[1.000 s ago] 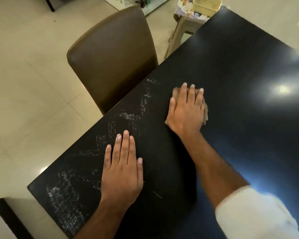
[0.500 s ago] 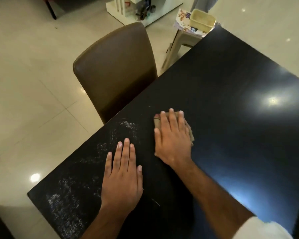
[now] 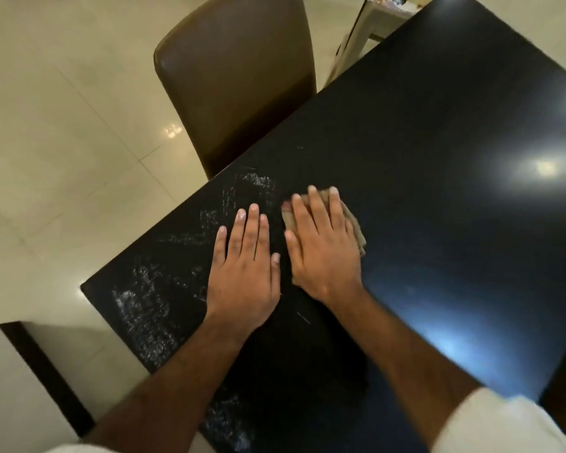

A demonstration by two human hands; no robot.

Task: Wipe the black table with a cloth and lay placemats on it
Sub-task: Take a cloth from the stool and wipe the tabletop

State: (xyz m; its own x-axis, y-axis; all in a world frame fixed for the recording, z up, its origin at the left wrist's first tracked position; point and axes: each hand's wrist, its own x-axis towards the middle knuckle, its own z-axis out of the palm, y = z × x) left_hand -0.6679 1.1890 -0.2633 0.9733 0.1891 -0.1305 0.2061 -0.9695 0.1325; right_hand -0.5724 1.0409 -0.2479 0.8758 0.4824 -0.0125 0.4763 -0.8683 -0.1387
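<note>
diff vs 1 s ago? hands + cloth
The right hand, pressing flat on the cloth, slid it back along the black table toward the person and now lies right beside the left hand. Nothing was taken hold of or let go. The left hand stayed flat on the table in the same spot, and the white smears near the table's corner remain.
</note>
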